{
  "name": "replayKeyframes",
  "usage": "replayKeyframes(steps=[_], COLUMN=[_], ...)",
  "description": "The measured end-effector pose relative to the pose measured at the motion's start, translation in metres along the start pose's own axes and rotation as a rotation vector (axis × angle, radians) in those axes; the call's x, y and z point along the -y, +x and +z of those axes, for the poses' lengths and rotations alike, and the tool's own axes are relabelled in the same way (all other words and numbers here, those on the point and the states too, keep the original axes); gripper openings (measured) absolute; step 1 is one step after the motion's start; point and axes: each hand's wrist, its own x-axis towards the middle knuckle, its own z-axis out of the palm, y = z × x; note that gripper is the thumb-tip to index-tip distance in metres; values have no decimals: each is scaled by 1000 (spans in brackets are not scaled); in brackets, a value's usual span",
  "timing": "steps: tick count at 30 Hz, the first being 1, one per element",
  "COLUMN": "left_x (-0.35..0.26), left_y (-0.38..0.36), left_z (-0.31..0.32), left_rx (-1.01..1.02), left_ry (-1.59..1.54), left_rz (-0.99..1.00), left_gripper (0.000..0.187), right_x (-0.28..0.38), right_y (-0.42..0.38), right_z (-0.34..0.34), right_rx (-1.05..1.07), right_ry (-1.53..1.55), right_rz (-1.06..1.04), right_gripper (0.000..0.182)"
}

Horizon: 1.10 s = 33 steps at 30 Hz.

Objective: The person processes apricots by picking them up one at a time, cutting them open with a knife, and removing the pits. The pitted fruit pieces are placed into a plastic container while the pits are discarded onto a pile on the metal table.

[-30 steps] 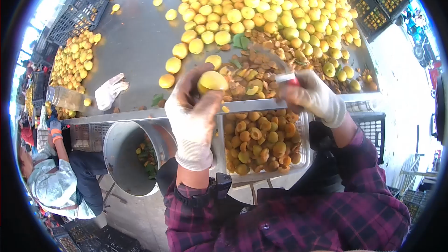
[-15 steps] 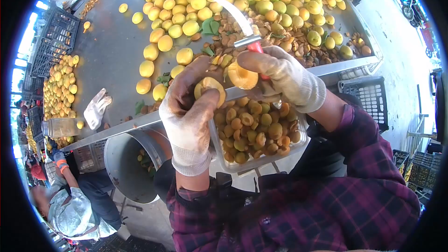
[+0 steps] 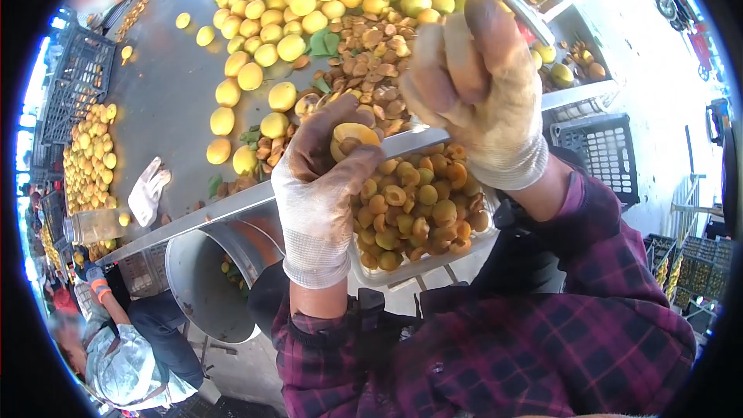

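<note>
My left hand (image 3: 321,178), in a stained white glove, holds a halved yellow-orange fruit (image 3: 354,138) with the brown pit showing. My right hand (image 3: 484,89), gloved too, is raised over the table edge, its fingers curled around the red handle of a curved knife (image 3: 530,19) whose blade points up and right. Below both hands a clear tub (image 3: 362,272) holds many cut fruit halves (image 3: 418,209). Brown pits (image 3: 371,50) lie heaped on the metal table (image 3: 174,85), beside a large pile of whole yellow fruit (image 3: 309,0).
A metal bucket (image 3: 186,279) stands below the table's left side. A white glove (image 3: 147,192) and a clear jar (image 3: 89,226) lie on the table. Dark crates (image 3: 87,81) stand far left, a grey crate (image 3: 600,147) right. Two people are at the left.
My right hand has moved up and to the right with the knife, away from my left hand. The fruit piece that was at its fingers no longer shows there.
</note>
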Motion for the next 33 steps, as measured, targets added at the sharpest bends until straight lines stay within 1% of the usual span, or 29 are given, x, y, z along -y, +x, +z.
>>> replayKeyframes(steps=[1,2,3,4,5,6,7,8,9,13,15,16,18,22,24,25,26,27,28,30,31,32,33], left_x=[3,5,6,5,3,2,1,1,1,3,-2,0,9,9,6,8,10,12,12,12,10,9,8], left_y=[0,0,-1,-1,-2,-2,-2,-2,-3,-3,-5,-3,0,1,1,1,0,0,-1,-1,-1,-1,-1], left_z=[3,6,11,14,15,17,18,19,20,24,28,26,21,23,26,26,26,25,26,26,27,30,32], left_rx=[19,37,1,6,24,41,43,43,40,-1,-46,-49,-65,-76,-76,-77,-63,-49,-51,-63,-61,-75,-89], left_ry=[-8,-14,-11,-10,-5,-1,-3,-23,-44,11,23,21,33,17,74,75,98,122,122,545,549,617,684], left_rz=[-27,-53,-84,-87,-99,-111,-110,-86,-63,-14,16,18,60,65,7,5,44,84,83,225,222,227,232], left_gripper=[50,47,46,46,46,47,47,46,46,44,44,44,45,47,49,49,50,51,51,52,52,53,54], right_x=[2,1,-1,-2,-1,1,3,3,-2,-7,-14,-14,-13,-27,-29,-37,-39,-39,-40,-47,-55,-60,-60], right_y=[2,4,6,7,3,2,1,1,0,-2,-1,0,-1,-1,6,8,7,8,8,11,11,12,13], right_z=[2,4,7,10,16,18,20,22,27,27,30,32,36,35,28,25,23,24,24,20,14,9,8], right_rx=[43,33,57,83,-10,-12,-6,3,-64,-49,-132,-128,-142,-117,-157,-159,-160,-199,-237,-277,-303,-326,-327], right_ry=[72,69,31,-8,-33,-34,-102,-170,-61,-142,2,2,-111,-89,-5,69,70,145,221,250,383,514,517], right_rz=[-10,-12,-56,-99,-66,-67,-27,14,55,46,120,120,160,107,189,139,141,175,210,248,272,295,295], right_gripper=[56,56,57,57,59,59,59,58,57,58,59,59,60,60,59,57,57,56,54,53,48,44,44])
